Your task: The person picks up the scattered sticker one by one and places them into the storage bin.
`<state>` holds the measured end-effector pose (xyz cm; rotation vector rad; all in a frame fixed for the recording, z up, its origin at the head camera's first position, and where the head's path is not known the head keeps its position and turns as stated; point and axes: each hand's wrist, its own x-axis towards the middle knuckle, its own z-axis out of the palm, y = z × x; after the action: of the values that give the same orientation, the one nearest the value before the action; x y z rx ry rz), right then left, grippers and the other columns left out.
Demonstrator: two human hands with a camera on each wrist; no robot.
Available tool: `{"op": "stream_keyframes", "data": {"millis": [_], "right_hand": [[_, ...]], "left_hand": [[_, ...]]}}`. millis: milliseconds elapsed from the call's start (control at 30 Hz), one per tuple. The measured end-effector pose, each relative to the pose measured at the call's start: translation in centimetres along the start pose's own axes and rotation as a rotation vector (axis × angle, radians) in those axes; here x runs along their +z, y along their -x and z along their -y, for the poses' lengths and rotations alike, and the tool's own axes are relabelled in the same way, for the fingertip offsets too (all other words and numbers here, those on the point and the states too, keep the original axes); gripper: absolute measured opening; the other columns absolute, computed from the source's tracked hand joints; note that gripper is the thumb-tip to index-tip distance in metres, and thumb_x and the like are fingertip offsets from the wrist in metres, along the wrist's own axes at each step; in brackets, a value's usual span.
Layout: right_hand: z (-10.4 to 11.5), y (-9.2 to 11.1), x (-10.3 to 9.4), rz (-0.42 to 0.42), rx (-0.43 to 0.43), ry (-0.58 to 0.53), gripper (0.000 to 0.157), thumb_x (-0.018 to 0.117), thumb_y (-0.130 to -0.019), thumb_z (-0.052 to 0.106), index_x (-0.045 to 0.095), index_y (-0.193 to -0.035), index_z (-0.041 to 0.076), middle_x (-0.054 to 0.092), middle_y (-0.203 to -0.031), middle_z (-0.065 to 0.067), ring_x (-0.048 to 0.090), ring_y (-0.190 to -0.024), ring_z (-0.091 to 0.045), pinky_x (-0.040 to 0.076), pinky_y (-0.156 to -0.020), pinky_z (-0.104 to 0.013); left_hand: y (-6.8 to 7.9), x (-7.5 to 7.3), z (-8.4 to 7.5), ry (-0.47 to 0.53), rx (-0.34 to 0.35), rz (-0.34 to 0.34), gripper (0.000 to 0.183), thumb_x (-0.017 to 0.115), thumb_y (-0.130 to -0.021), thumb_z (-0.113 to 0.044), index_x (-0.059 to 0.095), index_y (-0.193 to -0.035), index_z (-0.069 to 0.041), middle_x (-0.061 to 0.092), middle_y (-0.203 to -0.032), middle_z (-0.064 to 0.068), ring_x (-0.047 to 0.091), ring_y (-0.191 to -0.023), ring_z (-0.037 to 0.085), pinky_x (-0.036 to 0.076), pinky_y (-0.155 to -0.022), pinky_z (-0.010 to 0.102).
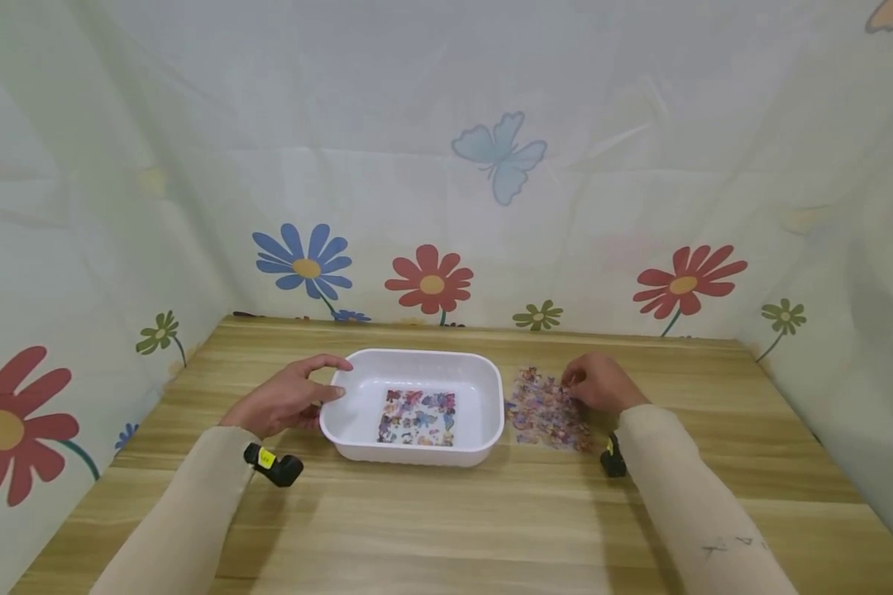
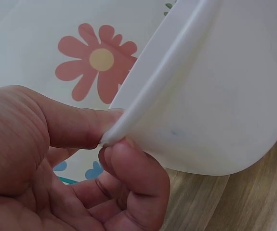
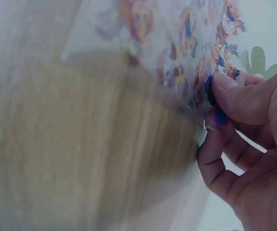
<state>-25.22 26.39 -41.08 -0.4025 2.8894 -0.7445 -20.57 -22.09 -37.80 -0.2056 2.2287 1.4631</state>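
A white plastic basin (image 1: 417, 454) stands on the table with a clear sticker sheet (image 1: 417, 419) of small colourful figures lying flat on its bottom. My left hand (image 1: 286, 401) grips the basin's left end. In the left wrist view, the thumb presses over the rim (image 2: 152, 82) and the bent fingers (image 2: 138, 178) hold the outside. To the right of the basin lie more clear sheets (image 1: 546, 413), densely printed with figures. My right hand (image 1: 606, 384) pinches the edge of a printed sheet (image 3: 169, 53) between thumb and fingers, its near part raised over the wood in the right wrist view.
The wooden table (image 1: 432, 529) runs back to a white curtain (image 1: 387, 190) printed with flowers and a butterfly, which also hangs along both sides. Black wrist cameras sit on both forearms.
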Motion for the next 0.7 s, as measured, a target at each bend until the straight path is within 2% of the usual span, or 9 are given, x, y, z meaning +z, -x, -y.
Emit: {"op": "stream_keyframes", "data": {"millis": [167,367,433,533,700], "right_hand": [[-0.1,-0.1,0.2,-0.036,-0.028,0.015,0.018,0.066,-0.092,0.001,0.078,-0.105,0.002,0.074,-0.098,-0.015,0.066,-0.087,-0.024,0.057,-0.080,-0.042],[-0.5,0.5,0.7,-0.124,-0.079,-0.035,0.028,0.055,-0.098,-0.003,0.076,-0.116,0.000,0.075,-0.116,-0.021,0.069,-0.101,-0.033,0.057,-0.091,-0.051],[-0.7,0.8,0.7,-0.141,-0.071,-0.060,0.030,0.054,-0.099,-0.004,0.074,-0.120,0.000,0.074,-0.120,-0.021,0.070,-0.101,-0.032,0.058,-0.090,-0.051],[-0.9,1.2,0.5,-0.162,-0.016,-0.129,0.031,0.054,-0.101,0.000,0.071,-0.127,0.002,0.073,-0.121,-0.020,0.068,-0.098,-0.028,0.057,-0.087,-0.047],[-1.2,1.3,-0.1,-0.198,0.004,-0.204,0.027,0.058,-0.100,0.001,0.073,-0.123,0.001,0.074,-0.122,-0.020,0.071,-0.109,-0.035,0.059,-0.095,-0.050]], "left_hand": [[0.2,0.0,-0.2,-0.006,0.001,-0.004,0.055,0.067,-0.102,-0.019,0.047,-0.152,-0.022,0.052,-0.140,0.021,0.062,-0.081,0.026,0.053,-0.066,0.029],[0.2,0.1,0.0,-0.010,-0.003,-0.006,0.053,0.067,-0.102,-0.018,0.048,-0.152,-0.021,0.052,-0.140,0.020,0.062,-0.082,0.026,0.053,-0.067,0.029],[0.2,0.1,-0.1,-0.013,-0.004,-0.007,0.053,0.066,-0.102,-0.018,0.048,-0.151,-0.021,0.051,-0.141,0.020,0.062,-0.083,0.027,0.053,-0.067,0.029],[0.2,0.1,-0.2,-0.021,0.000,-0.008,0.053,0.066,-0.103,-0.019,0.047,-0.152,-0.021,0.051,-0.142,0.021,0.062,-0.084,0.027,0.053,-0.067,0.029],[0.4,0.2,-0.4,-0.024,0.002,-0.005,0.053,0.066,-0.103,-0.019,0.047,-0.152,-0.020,0.050,-0.142,0.021,0.061,-0.083,0.027,0.053,-0.067,0.029]]}}
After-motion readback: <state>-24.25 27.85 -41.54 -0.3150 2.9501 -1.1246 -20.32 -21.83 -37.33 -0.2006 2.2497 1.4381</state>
